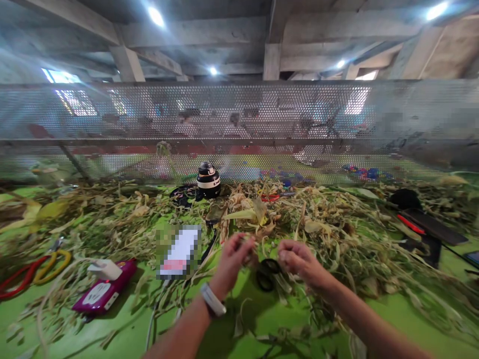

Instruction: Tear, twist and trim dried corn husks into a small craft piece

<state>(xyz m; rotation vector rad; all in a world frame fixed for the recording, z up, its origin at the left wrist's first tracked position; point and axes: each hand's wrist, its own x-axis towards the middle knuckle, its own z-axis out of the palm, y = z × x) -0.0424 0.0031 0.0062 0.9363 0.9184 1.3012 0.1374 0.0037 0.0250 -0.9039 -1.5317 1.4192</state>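
Observation:
My left hand is curled with its fingers pinched together over the green table, a white band on its wrist. My right hand is closed in a loose fist just to the right of it. Between and below the two hands lie black-handled scissors. Dried leaves and stalks are heaped right beyond the hands. What the fingers pinch is too small to make out.
A magenta device with a white plug lies at the left, with yellow and red handled tools beyond it. A black and white speaker-like object stands by the perforated metal screen. Black cases lie at the right.

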